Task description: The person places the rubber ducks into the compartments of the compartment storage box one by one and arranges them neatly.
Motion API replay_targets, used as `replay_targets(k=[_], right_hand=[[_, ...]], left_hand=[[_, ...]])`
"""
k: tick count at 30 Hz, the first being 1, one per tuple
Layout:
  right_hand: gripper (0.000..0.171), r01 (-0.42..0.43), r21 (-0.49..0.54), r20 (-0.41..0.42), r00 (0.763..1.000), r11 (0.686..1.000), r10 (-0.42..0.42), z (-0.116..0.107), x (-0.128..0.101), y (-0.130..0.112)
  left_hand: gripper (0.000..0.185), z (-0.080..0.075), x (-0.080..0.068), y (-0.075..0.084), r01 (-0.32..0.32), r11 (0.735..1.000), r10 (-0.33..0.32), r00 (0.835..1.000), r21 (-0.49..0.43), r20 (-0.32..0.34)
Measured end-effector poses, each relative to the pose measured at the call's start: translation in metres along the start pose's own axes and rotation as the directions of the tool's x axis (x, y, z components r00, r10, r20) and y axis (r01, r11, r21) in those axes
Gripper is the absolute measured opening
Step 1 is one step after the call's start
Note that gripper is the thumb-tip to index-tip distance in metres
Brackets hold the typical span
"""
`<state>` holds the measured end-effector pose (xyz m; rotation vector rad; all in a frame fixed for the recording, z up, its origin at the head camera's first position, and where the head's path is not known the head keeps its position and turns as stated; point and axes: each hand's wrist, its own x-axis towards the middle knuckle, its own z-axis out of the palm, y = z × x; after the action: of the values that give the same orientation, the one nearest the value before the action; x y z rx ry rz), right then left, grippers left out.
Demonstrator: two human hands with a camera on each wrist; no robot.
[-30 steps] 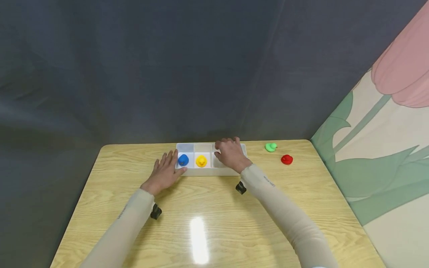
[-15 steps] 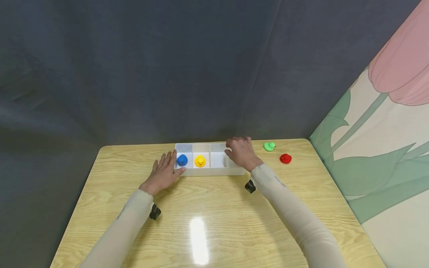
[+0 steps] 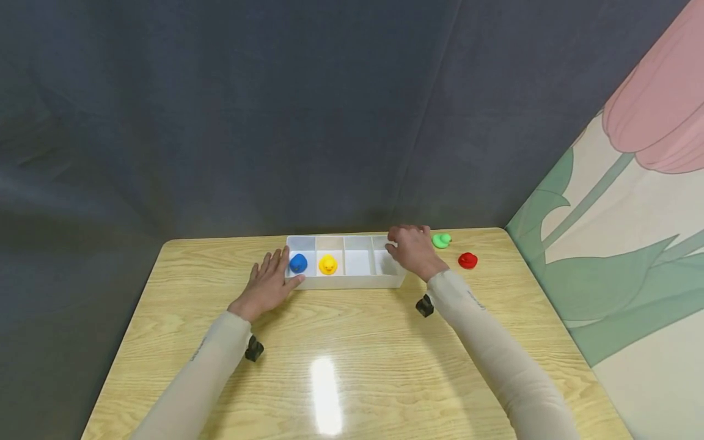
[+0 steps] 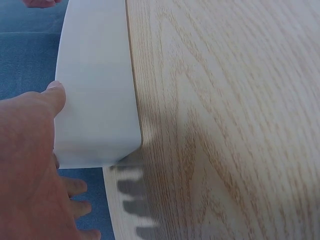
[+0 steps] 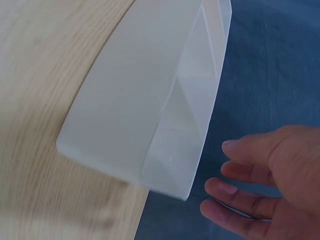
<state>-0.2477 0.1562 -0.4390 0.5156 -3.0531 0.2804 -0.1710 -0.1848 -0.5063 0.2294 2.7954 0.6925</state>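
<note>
A white divided box (image 3: pixel 349 282) sits near the table's far edge. In its leftmost compartment is a blue rubber duck (image 3: pixel 299 263), and a yellow rubber duck (image 3: pixel 327 264) occupies the one beside it. My left hand (image 3: pixel 266 287) rests at the box's left end, fingers extended, with the thumb (image 4: pixel 57 95) on the front wall's top edge. Over the right end hovers my right hand (image 3: pixel 415 252); its fingers (image 5: pixel 240 197) are loosely bent, hold nothing and stand apart from the box. The nearest duck to that hand is green (image 3: pixel 441 241).
A red rubber duck (image 3: pixel 468 260) lies on the wooden table (image 3: pixel 374 360), right of the green one. Dark cloth (image 3: pixel 308 122) hangs behind the far edge. A flower-patterned surface (image 3: pixel 621 244) borders the table's right side.
My right hand has moved rightward along the box, from above the third compartment to its right end, uncovering the right-hand compartments. The left hand stays at the left end.
</note>
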Motion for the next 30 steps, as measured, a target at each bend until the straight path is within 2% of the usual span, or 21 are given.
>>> replay_targets(k=[9,16,30], right_hand=[[0.023,-0.062,0.029,0.019,0.998,0.998,0.061,-0.006,-0.011,0.025],[0.027,-0.088,0.004,0.031,0.996,0.996,0.088,-0.012,-0.017,0.045],[0.032,-0.168,0.059,0.06,0.985,0.984,0.164,-0.023,-0.029,0.084]], left_hand=[[0.087,0.0,0.001,-0.002,-0.006,1.0,0.006,1.0,0.024,-0.015],[0.087,0.001,0.001,-0.002,-0.014,1.0,0.014,1.0,0.002,-0.013],[0.087,0.004,0.002,-0.004,-0.021,1.0,0.021,1.0,-0.003,-0.022]])
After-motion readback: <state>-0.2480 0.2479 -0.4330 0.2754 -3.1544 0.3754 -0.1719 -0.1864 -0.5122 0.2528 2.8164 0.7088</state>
